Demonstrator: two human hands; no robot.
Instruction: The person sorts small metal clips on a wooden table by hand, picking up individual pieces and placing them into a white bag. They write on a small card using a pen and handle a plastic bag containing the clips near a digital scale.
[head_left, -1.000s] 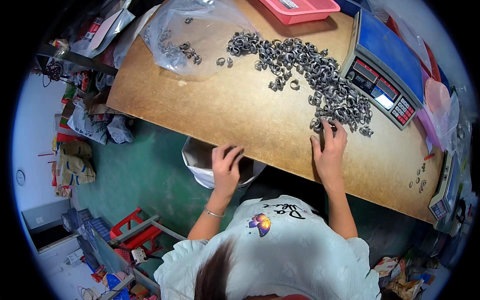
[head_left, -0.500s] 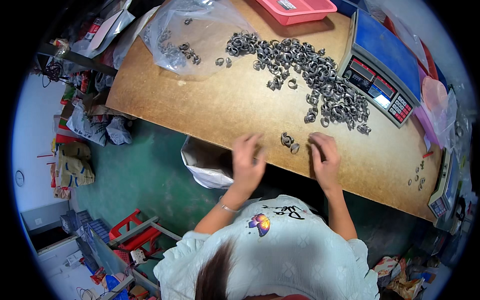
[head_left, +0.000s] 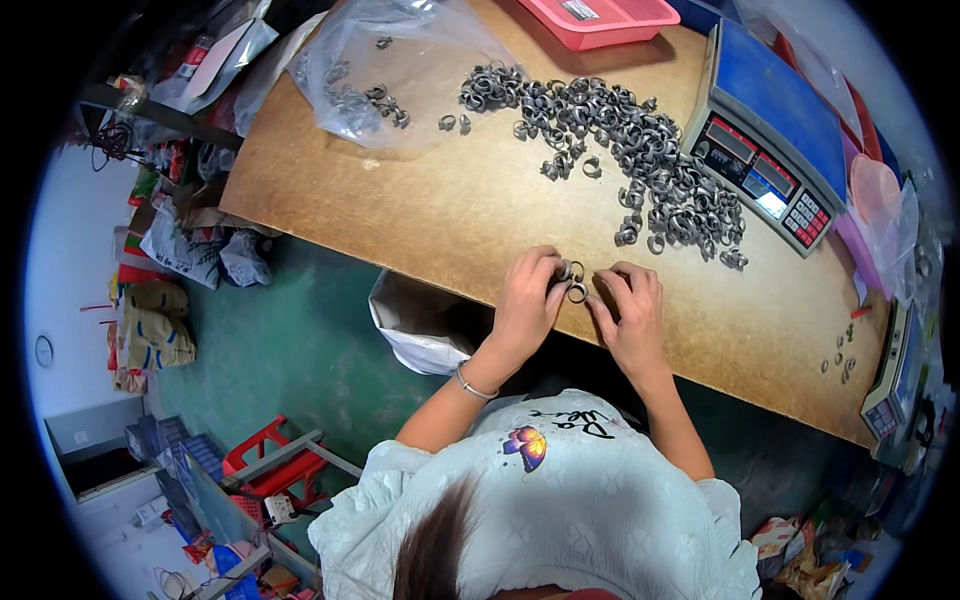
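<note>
A few small dark metal rings [head_left: 578, 292] sit near the table's front edge, between my two hands. My left hand [head_left: 528, 300] is at their left side, its thumb and curled fingers closed on a ring at the edge of this group. On the right, my right hand [head_left: 633, 315] rests with thumb and fingers bent and apart, close to the rings with nothing seen in its grasp. Farther back, a large loose heap of similar grey rings [head_left: 640, 140] spreads across the table towards the scale.
A clear plastic bag [head_left: 400, 60] with rings lies at the back left of the wooden table [head_left: 400, 200]. Beyond the heap are a pink tray [head_left: 600, 25] and a blue-topped digital scale [head_left: 775, 110]. A white sack [head_left: 405, 330] stands open below the front edge.
My left hand has come right and up against the small group of rings. My right hand has moved slightly left, closer to them. The large heap looks the same.
</note>
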